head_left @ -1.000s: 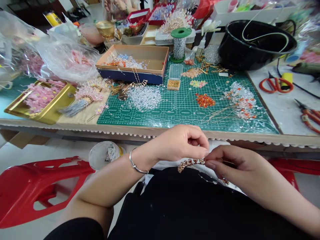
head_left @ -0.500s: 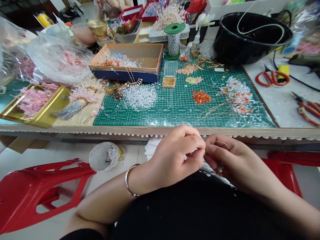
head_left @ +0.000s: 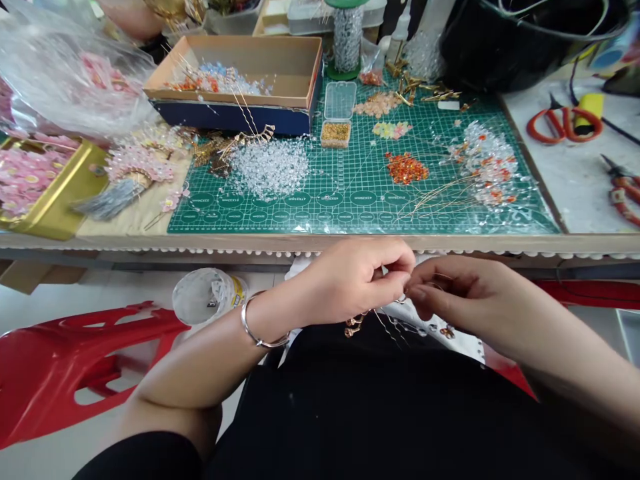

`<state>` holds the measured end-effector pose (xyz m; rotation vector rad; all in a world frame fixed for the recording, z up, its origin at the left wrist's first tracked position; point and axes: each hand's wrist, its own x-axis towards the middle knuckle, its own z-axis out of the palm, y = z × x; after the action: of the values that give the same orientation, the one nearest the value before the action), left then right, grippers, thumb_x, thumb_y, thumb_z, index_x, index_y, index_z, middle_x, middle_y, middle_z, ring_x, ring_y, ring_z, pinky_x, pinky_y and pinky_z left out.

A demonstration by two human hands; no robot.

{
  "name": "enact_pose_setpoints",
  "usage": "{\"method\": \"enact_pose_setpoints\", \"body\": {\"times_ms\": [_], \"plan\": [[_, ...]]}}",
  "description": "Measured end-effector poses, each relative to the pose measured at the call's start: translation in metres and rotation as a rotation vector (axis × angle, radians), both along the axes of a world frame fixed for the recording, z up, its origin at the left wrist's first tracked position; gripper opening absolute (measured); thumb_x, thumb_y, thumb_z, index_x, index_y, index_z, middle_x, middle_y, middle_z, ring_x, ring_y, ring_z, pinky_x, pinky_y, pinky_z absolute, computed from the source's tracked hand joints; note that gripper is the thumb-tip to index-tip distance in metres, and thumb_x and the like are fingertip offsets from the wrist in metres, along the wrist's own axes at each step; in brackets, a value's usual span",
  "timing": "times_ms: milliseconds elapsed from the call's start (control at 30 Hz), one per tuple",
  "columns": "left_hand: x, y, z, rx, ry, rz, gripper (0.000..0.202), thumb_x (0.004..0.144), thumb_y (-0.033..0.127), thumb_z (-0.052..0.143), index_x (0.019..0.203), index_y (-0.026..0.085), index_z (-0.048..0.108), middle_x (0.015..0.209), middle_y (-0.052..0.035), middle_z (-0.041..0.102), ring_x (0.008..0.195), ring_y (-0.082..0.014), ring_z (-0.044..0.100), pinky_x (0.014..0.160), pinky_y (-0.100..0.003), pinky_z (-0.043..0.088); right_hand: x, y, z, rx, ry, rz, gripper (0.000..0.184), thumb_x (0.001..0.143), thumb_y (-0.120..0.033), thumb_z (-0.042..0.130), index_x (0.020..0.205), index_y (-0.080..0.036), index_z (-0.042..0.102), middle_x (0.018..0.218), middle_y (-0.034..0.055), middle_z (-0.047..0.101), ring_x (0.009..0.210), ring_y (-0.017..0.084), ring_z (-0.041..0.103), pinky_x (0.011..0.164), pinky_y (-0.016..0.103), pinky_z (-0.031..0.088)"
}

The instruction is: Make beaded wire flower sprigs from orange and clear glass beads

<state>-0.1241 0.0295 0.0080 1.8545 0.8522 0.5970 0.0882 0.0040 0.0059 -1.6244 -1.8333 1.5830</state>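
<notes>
Now the left hand (head_left: 350, 277) pinches the gold beaded wire (head_left: 356, 323) shut between its fingers; the right hand (head_left: 455, 293) closes in, grip hidden; this wiring calls for steady fingers.

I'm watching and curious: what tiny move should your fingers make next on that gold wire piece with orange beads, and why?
Probably pull the thin metal wire snug with the right hand, because its fingertips meet the left hand, and the gold, orange-beaded piece dangles loosely below.
</notes>
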Motion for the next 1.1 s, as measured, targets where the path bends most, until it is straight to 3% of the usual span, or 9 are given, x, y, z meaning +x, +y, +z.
{"method": "enact_pose_setpoints", "body": {"times_ms": [167,267,433,567,633,733,833,967,1100], "plan": [[-0.002,-0.003,-0.007,0.25,0.025,-0.004,0.017,0.091,0.012,0.051,0.078,0.019,0.059,0.104,-0.0052,0.066,0.091,-0.0154,0.061,0.079,-0.029,0.048,0.004,0.011,-0.006,-0.056,0.035,0.052,0.027,0.088,-0.048,0.065,0.08,-0.022,0.068,0.06,-0.0038,0.05,0.053,0.012,0.045,0.047,0.024,0.032],[-0.001,-0.007,-0.011,0.38,-0.014,-0.006,0.018,0.089,0.009,0.052,0.076,0.018,0.06,0.123,-0.0097,0.064,0.098,-0.0181,0.063,0.087,-0.035,0.049,0.004,0.015,-0.01,-0.095,0.108,0.053,0.022,0.087,-0.041,0.065,0.078,-0.022,0.066,0.066,-0.0031,0.054,0.057,0.013,0.047,0.051,0.025,0.037],[-0.007,-0.012,-0.013,0.299,-0.078,0.006,0.015,0.085,0.007,0.056,0.075,0.018,0.059,0.122,-0.0088,0.066,0.108,-0.019,0.063,0.099,-0.037,0.049,0.011,0.017,-0.016,-0.118,0.147,0.013,0.016,0.087,-0.033,0.064,0.076,-0.021,0.064,0.068,-0.003,0.055,0.057,0.012,0.048,0.051,0.023,0.039],[-0.021,-0.015,-0.01,0.213,-0.061,0.038,0.012,0.085,0.01,0.061,0.077,0.019,0.061,0.122,-0.0072,0.065,0.108,-0.0175,0.064,0.098,-0.035,0.052,0.021,0.017,-0.016,-0.167,0.137,0.024,0.015,0.086,-0.03,0.063,0.074,-0.022,0.064,0.062,-0.0044,0.051,0.053,0.01,0.044,0.048,0.022,0.038],[-0.025,-0.019,-0.006,0.286,0.02,0.103,0.011,0.086,0.01,0.061,0.08,0.02,0.061,0.122,-0.0067,0.066,0.108,-0.018,0.064,0.097,-0.036,0.052,0.024,0.018,-0.015,-0.183,0.127,0.034,0.015,0.086,-0.032,0.064,0.074,-0.022,0.064,0.062,-0.0044,0.051,0.053,0.011,0.045,0.048,0.023,0.038],[-0.022,-0.024,0.0,0.597,0.138,0.204,0.007,0.088,0.02,0.066,0.095,0.021,0.064,0.129,-0.0098,0.065,0.114,-0.0227,0.062,0.1,-0.041,0.051,0.027,0.019,-0.012,-0.176,0.096,0.061,0.019,0.087,-0.036,0.063,0.074,-0.022,0.062,0.062,-0.0039,0.051,0.053,0.012,0.046,0.048,0.023,0.039],[-0.007,-0.024,0.0,0.879,0.183,0.168,0.012,0.091,0.028,0.067,0.1,0.022,0.065,0.124,-0.009,0.069,0.115,-0.0235,0.063,0.1,-0.04,0.051,0.027,0.019,-0.009,-0.164,0.109,0.089,0.025,0.089,-0.042,0.061,0.074,-0.022,0.063,0.062,-0.0036,0.05,0.053,0.012,0.046,0.047,0.023,0.037],[0.014,-0.019,-0.012,0.926,0.285,0.017,0.012,0.096,0.019,0.057,0.097,0.014,0.068,0.118,-0.0117,0.072,0.111,-0.0253,0.066,0.092,-0.039,0.055,0.027,0.017,-0.007,-0.178,0.126,0.035,0.028,0.086,-0.044,0.066,0.071,-0.021,0.06,0.06,-0.0047,0.048,0.051,0.01,0.04,0.045,0.022,0.031],[0.021,-0.014,-0.017,0.855,0.23,-0.033,0.019,0.097,0.01,0.05,0.096,0.01,0.069,0.113,-0.0119,0.074,0.107,-0.0246,0.067,0.091,-0.039,0.057,0.027,0.016,-0.008,-0.217,0.114,0.013,0.026,0.085,-0.041,0.068,0.071,-0.022,0.06,0.059,-0.0049,0.049,0.051,0.01,0.042,0.045,0.022,0.03]]}}
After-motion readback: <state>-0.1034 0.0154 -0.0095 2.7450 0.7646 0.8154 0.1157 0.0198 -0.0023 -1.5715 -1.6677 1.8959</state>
